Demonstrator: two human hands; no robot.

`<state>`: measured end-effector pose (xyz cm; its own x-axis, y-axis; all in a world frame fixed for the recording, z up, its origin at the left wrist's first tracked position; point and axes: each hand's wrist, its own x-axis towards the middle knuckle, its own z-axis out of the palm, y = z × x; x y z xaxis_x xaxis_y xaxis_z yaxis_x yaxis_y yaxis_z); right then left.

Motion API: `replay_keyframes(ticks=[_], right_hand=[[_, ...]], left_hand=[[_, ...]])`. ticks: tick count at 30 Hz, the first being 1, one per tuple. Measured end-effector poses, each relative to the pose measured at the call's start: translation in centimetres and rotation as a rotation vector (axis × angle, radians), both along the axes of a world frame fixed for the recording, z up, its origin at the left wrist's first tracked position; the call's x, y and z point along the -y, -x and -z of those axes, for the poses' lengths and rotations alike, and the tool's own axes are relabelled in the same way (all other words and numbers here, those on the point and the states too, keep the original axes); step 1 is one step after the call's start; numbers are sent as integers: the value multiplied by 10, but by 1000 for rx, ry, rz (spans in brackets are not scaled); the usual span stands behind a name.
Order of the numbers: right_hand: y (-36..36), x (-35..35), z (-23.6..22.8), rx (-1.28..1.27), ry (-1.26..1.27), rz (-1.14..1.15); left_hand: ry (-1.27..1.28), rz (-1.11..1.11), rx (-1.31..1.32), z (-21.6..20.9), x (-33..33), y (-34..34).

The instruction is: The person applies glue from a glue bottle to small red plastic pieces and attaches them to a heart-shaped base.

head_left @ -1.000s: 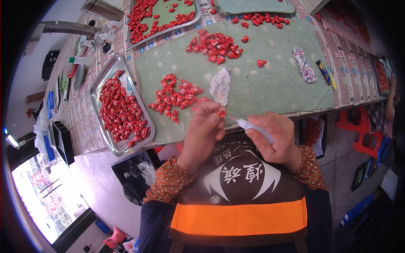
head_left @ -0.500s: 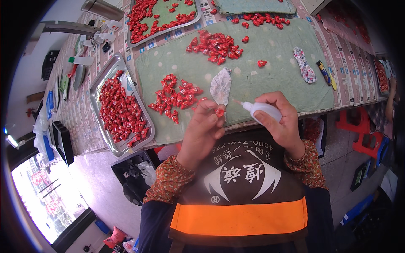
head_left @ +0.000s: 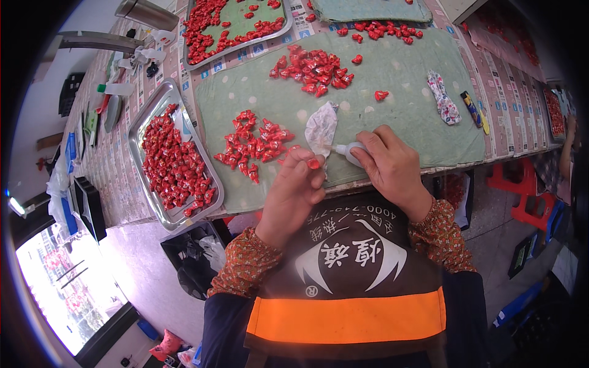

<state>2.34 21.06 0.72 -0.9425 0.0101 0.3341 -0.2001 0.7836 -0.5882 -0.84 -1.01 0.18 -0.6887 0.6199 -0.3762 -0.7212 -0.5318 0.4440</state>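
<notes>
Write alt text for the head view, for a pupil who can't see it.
A person's left hand holds a small red piece; the right hand holds a whitish nozzle bottle. More red pieces lie on a green cloth.

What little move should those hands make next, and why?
Perhaps the right hand should bring the tip of the white bottle to the red piece: the left hand holds that piece between its fingers, and the tip points leftward, close by, with a gap showing.
</notes>
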Motion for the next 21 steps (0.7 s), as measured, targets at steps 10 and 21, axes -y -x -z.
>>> replay_keyframes(ticks=[10,21], right_hand=[[29,-48,-4,-55,33,210],[96,-69,-6,-118,-44,152]], left_hand=[[-28,5,34,-5,1,4],[-80,-8,29,-6,-2,5]])
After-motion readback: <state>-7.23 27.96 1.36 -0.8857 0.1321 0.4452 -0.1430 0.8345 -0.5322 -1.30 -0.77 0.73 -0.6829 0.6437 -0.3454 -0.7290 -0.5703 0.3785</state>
